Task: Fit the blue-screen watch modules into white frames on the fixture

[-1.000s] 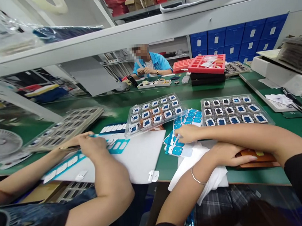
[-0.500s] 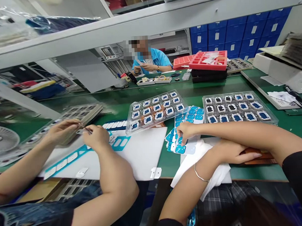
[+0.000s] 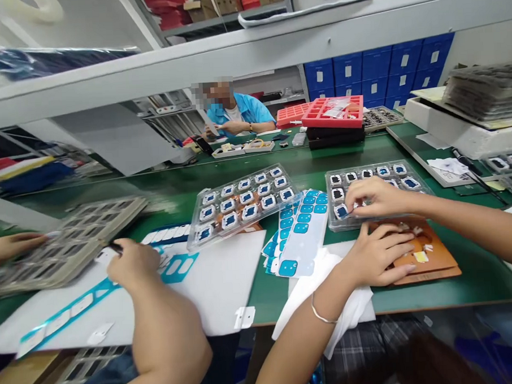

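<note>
My right hand (image 3: 369, 198) is over the front left of the right-hand clear tray (image 3: 334, 222), its fingers pinched beside a white-rimmed part (image 3: 340, 212). What the fingertips hold is too small to name. My left hand (image 3: 381, 255) lies with fingers spread on an orange-brown pad (image 3: 441, 260) bearing small white and yellow pieces. A white cloth (image 3: 305, 294) lies beneath my left forearm. Left of my hands, fanned sheets (image 3: 303, 252) carry blue stickers. Another clear tray (image 3: 259, 221), filled with blue-centred parts, stands behind them.
At left, a co-worker's hand (image 3: 134, 265) holds a dark tool over a white mat (image 3: 217, 284), beside a grey tray (image 3: 96, 216). Another person (image 3: 246, 113) sits across the bench. Red trays (image 3: 333, 112) stand at the back; a white box (image 3: 439, 121) is at right.
My right hand has moved from the blue sticker sheets to the right-hand tray. My left hand has shifted left and spread on the pad. The camera view has turned right.
</note>
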Motion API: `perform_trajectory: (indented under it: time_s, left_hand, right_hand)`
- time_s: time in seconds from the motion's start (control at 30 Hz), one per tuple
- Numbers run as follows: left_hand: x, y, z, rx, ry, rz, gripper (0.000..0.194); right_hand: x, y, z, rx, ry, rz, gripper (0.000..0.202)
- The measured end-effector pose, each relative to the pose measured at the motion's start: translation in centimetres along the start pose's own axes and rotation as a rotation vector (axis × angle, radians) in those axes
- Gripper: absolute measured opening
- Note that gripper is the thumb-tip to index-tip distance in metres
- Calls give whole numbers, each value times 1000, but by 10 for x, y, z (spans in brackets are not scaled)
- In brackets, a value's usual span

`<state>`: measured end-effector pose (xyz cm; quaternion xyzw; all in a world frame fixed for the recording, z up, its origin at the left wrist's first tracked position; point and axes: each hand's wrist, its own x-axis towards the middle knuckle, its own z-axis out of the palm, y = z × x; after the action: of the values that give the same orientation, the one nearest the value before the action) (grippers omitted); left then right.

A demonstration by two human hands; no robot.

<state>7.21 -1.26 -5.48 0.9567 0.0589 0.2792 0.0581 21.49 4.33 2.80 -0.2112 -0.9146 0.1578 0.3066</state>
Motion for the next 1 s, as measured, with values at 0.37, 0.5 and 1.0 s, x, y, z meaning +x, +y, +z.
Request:
perform_trajectory:
  time_s: [0.37,0.5,1.0]
  left_hand:
    - [3,-3,-13,-29,431,36,21]
    - [2,-2,-15,-42,362,10,23]
    - [-1,-2,-15,-96,47,-76,37]
  right_hand:
    - [-132,-10,-13,-275,373,-135,18]
    - [-133,-27,-6,-202,236,-170,15]
    - [-138,-27,-2,-78,108,-87,23]
